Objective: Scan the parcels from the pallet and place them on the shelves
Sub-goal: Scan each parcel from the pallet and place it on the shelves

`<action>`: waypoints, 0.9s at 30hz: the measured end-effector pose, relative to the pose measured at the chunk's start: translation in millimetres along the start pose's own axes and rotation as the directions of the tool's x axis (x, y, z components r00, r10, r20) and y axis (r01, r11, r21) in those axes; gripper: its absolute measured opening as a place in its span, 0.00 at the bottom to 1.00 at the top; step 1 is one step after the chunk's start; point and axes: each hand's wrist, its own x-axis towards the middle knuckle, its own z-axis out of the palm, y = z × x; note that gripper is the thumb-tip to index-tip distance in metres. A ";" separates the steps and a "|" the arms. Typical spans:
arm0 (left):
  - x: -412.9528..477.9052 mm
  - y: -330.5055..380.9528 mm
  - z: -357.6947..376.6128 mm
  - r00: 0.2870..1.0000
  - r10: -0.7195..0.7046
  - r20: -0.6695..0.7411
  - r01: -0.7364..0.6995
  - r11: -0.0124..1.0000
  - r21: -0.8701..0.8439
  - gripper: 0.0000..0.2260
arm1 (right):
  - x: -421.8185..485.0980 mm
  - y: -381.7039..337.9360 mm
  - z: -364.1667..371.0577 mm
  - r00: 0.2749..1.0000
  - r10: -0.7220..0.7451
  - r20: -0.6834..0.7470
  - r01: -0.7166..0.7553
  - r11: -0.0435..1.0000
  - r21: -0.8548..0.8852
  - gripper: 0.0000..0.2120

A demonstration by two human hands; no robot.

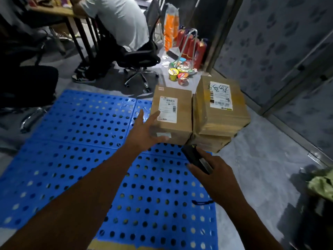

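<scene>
Both forearms enter from the near edge of the view and extend over the blue perforated pallet [86, 134], which is the landmark for all positions below.

1. Pallet: lies flat on the grey floor [252, 159]. It is assembled from several perforated panels. Most of its surface carries no load.
2. Parcel stack [219, 112]: brown cardboard parcels at the far right corner of the pallet, one on another. The top parcel carries a white shipping label with handwriting, and its right edge overhangs the pallet edge.
3. Single parcel [173, 114]: brown cardboard, on the pallet's far edge, touching the left side of the stack. A white barcode label faces up.
4. Left hand [144, 130]: spread wide, fingers released, gripping nothing. It is at the near left corner of the single parcel; contact with the cardboard cannot be confirmed.
5. Right hand [214, 175]: above the right side of the pallet, just short of the stack. It is clenched around a black handheld scanner [196, 159], whose head points toward the parcels.

Beyond the far edge of the pallet:
- A seated person [119, 24] in a white top on a black office chair [142, 58], at a tabletop [54, 10].
- Red fire extinguishers [192, 46] against the wall.
- Small food cups [178, 74] on the floor, just behind the parcels.
</scene>
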 end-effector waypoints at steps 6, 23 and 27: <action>18.1 -8.9 30.1 0.999 -0.011 -0.042 0.009 0.998 -0.070 0.41 | 41.4 14.7 -7.1 0.997 -0.062 0.055 0.062 0.998 0.005 0.32; -202.7 -26.2 52.0 0.968 -0.155 -0.197 0.143 0.987 -0.077 0.39 | 40.9 2.5 -12.5 0.884 -0.167 0.436 0.262 0.950 -0.169 0.30; -198.0 -35.0 46.8 0.977 -0.092 -0.194 0.067 0.989 -0.128 0.39 | 45.2 -25.5 -25.2 0.820 -0.143 0.555 0.404 0.831 -0.383 0.30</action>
